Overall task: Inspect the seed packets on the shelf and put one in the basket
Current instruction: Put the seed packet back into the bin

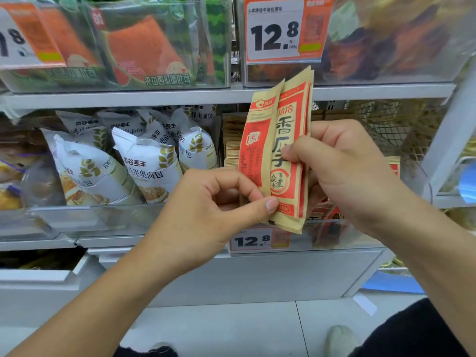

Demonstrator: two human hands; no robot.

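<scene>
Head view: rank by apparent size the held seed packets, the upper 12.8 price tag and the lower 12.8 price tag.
1. Held seed packets, pinched by left hand and right hand; nearer the camera, so unsure.
2. Upper 12.8 price tag.
3. Lower 12.8 price tag, partly hidden.

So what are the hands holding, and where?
Seed packets: left hand pinches the lower left edge, right hand grips the middle right side.

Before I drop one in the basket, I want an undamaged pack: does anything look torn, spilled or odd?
Nothing stands out. The seed packets held upright by the left hand and right hand look flat and sealed, with no tear or spill showing. Their backs are hidden.
</scene>
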